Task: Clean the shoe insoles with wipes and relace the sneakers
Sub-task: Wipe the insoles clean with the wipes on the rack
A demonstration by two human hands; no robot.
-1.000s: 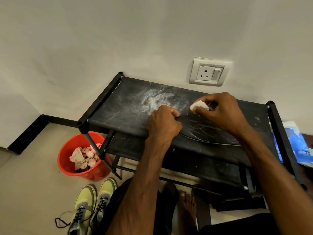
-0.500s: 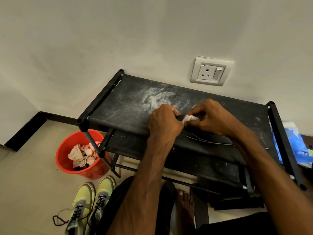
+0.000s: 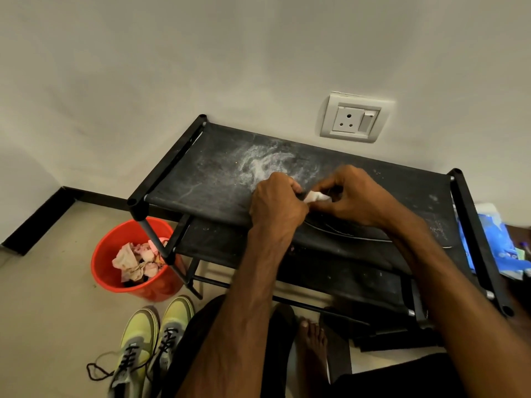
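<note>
I see the left hand (image 3: 277, 205) with fingers curled, gripping the near end of the black insole (image 3: 343, 228). The right hand (image 3: 355, 196) pinches a folded white wipe (image 3: 316, 196) between thumb and fingertips, pressed against the insole just beside the left knuckles. The insole lies flat on the top shelf of the black rack (image 3: 207, 179), which carries a white dusty smear. Below left, a red bucket (image 3: 109, 271) holds crumpled wipes (image 3: 135, 258). Yellow-green sneakers (image 3: 149, 337) stand on the floor, with a loose black lace trailing.
</note>
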